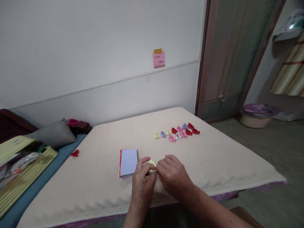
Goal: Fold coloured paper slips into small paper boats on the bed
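My left hand (142, 180) and my right hand (172, 174) meet over the cream table cover (213, 164). Both pinch a small pale yellow folded paper (152, 164) between their fingertips. Most of that paper is hidden by my fingers. Just left of my left hand lies a stack of coloured paper squares (128, 162) with a light blue sheet on top. Farther back on the table sits a cluster of several small folded paper pieces (179, 131) in red, pink, purple and yellow.
A grey cushion (55, 134) and a yellow mat with clutter (21, 164) lie on the blue surface at left, with a red paper scrap (75, 153) nearby. A pink note (159, 58) is taped to the wall. A lined bin (257, 114) stands by the door.
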Motion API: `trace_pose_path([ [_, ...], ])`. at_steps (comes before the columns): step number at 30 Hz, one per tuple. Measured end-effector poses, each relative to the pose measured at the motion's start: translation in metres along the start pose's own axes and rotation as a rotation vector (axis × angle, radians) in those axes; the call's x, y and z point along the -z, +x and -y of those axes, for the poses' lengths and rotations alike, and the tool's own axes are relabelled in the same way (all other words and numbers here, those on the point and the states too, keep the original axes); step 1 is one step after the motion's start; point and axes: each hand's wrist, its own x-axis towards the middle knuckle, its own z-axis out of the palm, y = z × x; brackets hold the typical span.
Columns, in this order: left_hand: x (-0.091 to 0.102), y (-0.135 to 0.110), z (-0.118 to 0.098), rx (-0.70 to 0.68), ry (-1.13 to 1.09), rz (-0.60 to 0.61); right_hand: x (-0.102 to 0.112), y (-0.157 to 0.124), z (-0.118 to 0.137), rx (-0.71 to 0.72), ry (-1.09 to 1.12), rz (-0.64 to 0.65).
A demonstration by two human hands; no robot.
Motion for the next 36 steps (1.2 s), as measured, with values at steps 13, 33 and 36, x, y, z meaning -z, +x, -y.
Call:
trace_pose_path([
  [13, 0.0050, 0.0048, -0.0012, 0.097, -0.074, 0.016, 0.0041, 0.0035, -0.0013, -0.027, 0.100, -0.005],
  [33, 0.0017, -0.0001, 0.0054, -0.020, 0.076, -0.108, 0.0068, 0.0036, -0.0006, -0.095, 0.087, 0.014],
  [36, 0.0010, 0.0003, 0.0050, -0.056, 0.107, -0.129, 0.0065, 0.0036, -0.0008, -0.087, 0.088, -0.003],
])
